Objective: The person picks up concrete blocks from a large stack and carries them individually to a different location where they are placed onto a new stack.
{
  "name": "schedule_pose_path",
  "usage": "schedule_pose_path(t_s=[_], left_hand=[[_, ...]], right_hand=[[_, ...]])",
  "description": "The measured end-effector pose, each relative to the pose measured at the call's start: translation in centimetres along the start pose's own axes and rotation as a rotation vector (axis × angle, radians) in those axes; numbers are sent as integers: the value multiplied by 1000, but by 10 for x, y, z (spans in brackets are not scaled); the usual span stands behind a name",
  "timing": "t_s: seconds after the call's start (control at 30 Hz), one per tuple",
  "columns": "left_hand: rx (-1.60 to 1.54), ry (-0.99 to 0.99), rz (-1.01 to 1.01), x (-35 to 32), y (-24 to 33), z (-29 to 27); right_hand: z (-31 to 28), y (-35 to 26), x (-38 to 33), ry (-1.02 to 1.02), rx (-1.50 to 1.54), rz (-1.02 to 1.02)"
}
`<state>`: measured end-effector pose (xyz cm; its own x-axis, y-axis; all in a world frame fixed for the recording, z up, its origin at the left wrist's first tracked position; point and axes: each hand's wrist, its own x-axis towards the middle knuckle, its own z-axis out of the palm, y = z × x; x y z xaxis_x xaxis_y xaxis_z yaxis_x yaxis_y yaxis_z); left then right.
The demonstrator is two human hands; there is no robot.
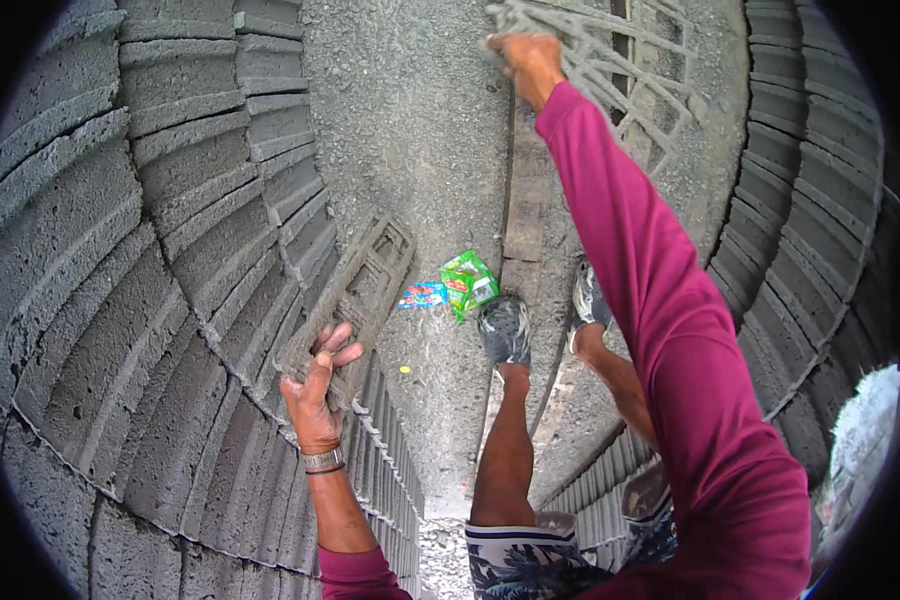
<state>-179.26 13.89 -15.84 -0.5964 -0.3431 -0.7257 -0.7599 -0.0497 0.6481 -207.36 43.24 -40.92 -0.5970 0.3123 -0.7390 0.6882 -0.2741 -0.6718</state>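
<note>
the left hand (315, 385) grips a grey, rough concrete block with holes (355, 290) beside the stacked grey block wall (120, 250). the right hand (525, 60) grips another holed grey block (610, 70) up high. a green wrapper (468, 283) lies on the ground by the grey shoes (505, 330).

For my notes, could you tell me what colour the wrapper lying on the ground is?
The wrapper is bright green, seen in the head view.

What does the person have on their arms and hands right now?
Both hands are bare, no gloves. The right arm wears a long magenta sleeve down to the wrist. On the left, the same magenta sleeve is pushed up the forearm, and the left wrist carries a metal watch band beside a thin dark bracelet.
</note>
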Motion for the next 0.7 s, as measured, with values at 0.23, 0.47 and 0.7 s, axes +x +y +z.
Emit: schedule_pose_path(t_s=[0.23, 0.47, 0.7], left_hand=[[8, -7, 12, 1, 3, 11], [-67, -55, 10, 1, 6, 13], [-256, -2, 37, -15, -11, 11]], right_hand=[[12, 51, -25, 87, -420, -101], [-19, 9, -109, 79, -716, 77], [-187, -49, -273, -153, -260, -152]])
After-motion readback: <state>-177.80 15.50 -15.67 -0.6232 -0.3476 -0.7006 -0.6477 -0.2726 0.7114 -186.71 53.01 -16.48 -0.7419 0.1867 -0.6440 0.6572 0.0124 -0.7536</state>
